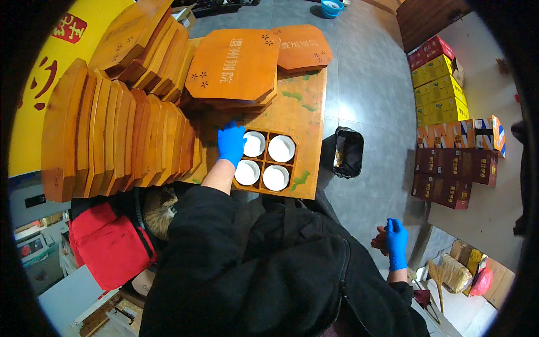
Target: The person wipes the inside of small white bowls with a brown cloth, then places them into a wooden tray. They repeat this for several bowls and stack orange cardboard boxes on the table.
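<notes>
My left hand (pixel 231 142), in a blue glove, grips the left rim of an octagonal wooden box (pixel 289 133) on the table. The box has compartments holding several round white cups (pixel 281 148). My right hand (pixel 396 240), also gloved in blue, hangs low at my right side and is closed on a small brownish object (pixel 380 239) that I cannot make out. An orange octagonal wooden lid (pixel 233 64) with pale markings lies just beyond the box, on a stack.
Many orange wooden lids (pixel 118 135) stand on edge in rows at the left. Another flat lid (pixel 302 47) lies at the table's far end. A black bin (pixel 347 151) stands on the floor at right. Stacked coloured cartons (pixel 443 90) line the right wall. A red bag (pixel 109 241) sits lower left.
</notes>
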The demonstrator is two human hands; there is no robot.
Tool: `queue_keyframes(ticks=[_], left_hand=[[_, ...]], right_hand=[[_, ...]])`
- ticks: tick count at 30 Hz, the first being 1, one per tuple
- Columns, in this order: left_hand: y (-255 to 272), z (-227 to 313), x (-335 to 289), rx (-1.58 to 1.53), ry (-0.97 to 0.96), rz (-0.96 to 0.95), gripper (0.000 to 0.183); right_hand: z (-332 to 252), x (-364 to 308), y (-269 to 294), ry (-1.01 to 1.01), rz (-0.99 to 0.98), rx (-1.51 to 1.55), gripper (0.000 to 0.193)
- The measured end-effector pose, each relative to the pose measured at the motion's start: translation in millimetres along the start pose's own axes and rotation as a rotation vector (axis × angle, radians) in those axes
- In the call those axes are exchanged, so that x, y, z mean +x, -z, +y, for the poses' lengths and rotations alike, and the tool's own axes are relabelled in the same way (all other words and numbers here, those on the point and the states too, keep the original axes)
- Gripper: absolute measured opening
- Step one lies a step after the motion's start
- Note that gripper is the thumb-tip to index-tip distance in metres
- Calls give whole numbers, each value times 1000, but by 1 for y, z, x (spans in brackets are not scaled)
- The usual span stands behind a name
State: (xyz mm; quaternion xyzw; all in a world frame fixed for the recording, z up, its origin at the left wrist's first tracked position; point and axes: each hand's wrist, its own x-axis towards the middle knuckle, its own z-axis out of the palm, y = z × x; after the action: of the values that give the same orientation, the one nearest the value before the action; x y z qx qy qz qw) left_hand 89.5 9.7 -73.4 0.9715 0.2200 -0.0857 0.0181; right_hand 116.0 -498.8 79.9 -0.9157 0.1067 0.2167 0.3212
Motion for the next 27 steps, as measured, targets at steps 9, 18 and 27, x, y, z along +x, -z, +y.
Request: queue_keyframes(ticks=[9, 18, 27], left_hand=[[-19, 4, -13, 41, -28, 172, 17], [6, 21, -41, 140, 200, -130, 37], [-22, 27, -26, -637, 861, -76, 29]], right_hand=[[26, 17, -14, -184, -151, -27, 23], [51, 33, -18, 68, -118, -152, 21], [48, 43, -28, 27, -164, -51, 23]])
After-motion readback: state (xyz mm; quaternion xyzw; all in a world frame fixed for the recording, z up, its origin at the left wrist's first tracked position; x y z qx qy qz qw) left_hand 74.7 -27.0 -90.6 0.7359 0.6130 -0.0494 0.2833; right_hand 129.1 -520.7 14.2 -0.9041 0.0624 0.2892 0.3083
